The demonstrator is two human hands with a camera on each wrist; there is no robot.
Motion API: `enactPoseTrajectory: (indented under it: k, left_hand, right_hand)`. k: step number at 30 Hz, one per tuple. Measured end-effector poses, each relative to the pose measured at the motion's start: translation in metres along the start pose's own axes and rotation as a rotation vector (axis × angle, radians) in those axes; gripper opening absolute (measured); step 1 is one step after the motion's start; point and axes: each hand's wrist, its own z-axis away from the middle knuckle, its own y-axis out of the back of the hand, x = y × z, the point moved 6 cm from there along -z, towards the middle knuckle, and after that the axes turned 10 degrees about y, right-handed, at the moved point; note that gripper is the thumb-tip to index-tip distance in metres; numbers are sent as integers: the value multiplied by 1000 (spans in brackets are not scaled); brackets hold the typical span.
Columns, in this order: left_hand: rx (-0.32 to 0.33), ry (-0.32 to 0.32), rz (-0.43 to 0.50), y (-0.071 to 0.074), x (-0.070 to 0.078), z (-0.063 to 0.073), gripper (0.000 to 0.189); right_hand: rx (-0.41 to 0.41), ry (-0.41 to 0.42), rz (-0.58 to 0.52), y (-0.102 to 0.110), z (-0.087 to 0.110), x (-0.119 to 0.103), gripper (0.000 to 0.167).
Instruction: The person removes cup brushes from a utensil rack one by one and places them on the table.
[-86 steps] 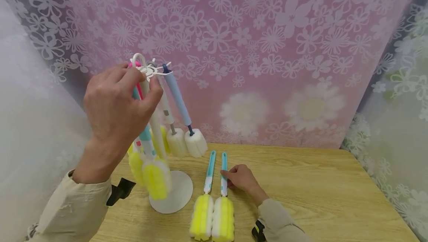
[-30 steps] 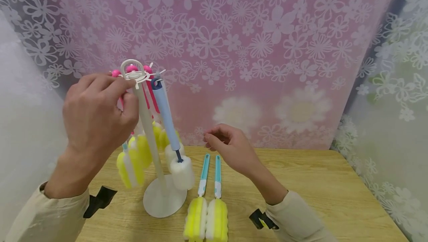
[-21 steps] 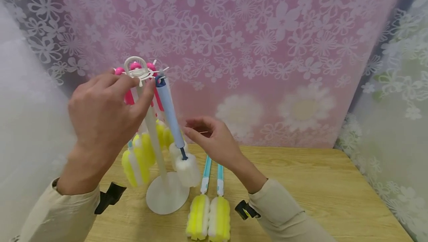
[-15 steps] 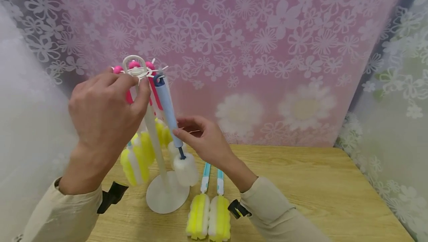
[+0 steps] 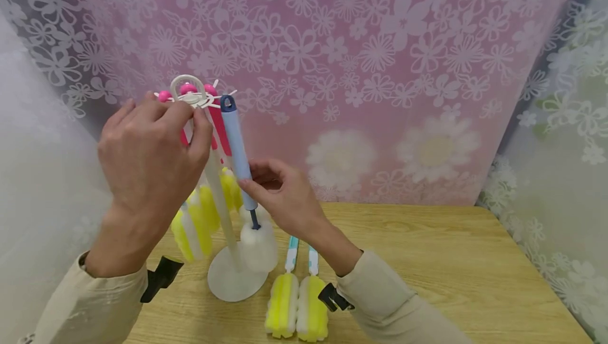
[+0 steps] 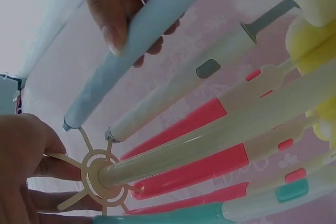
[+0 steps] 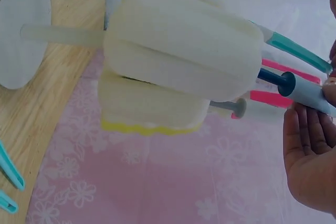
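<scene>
My left hand point(image 5: 152, 159) grips the spoked top of a white hanging stand point(image 5: 217, 191). With thumb and fingers, my right hand point(image 5: 290, 201) pinches the light-blue handle of a sponge bottle brush point(image 5: 235, 138) with a white sponge head. In the left wrist view the handle's dark-blue tip lies at the end of a stand prong point(image 6: 87, 139); whether its hole is round the prong I cannot tell. Behind it hangs a grey-white brush point(image 6: 184, 87). Pink-handled brushes point(image 6: 194, 171) and a teal-handled brush point(image 6: 210, 213) hang on other prongs. My left fingertips are partly hidden.
Two teal-and-white brushes with yellow-and-white sponge heads point(image 5: 281, 307) lie side by side on the wooden table point(image 5: 427, 259), right of the stand's round base point(image 5: 228, 280). A pink flowered curtain point(image 5: 380, 69) hangs behind the table.
The stand has turned under my left hand, bringing the blue brush forward. My right hand has left a lying brush and taken the blue handle, whose top has risen slightly.
</scene>
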Motion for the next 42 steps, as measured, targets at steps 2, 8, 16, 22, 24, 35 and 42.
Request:
enactPoseTrajectory:
  k: [2, 8, 16, 22, 24, 35, 42]
  left_hand:
    - [-8, -4, -5, -1, 0, 0, 33]
    - [-17, 15, -7, -1, -4, 1, 33]
    - [-6, 19, -11, 0, -7, 1, 32]
    - [-20, 18, -13, 1, -8, -1, 34]
    - [-25, 21, -11, 1, -9, -1, 34]
    - [-46, 21, -7, 1, -9, -1, 34]
    - [-48, 14, 17, -1, -5, 0, 34]
  right_hand:
    - [21, 21, -5, 5, 1, -4, 27]
    - [69, 62, 1, 25, 6, -9, 23]
    - [156, 82, 103, 63, 15, -4, 22]
    - [216, -14, 129, 90, 30, 23, 24]
    - [234, -61, 137, 99, 37, 36, 25]
    - [296, -457, 115, 127, 86, 106, 33]
    - [294, -687, 77, 131, 123, 150, 40]
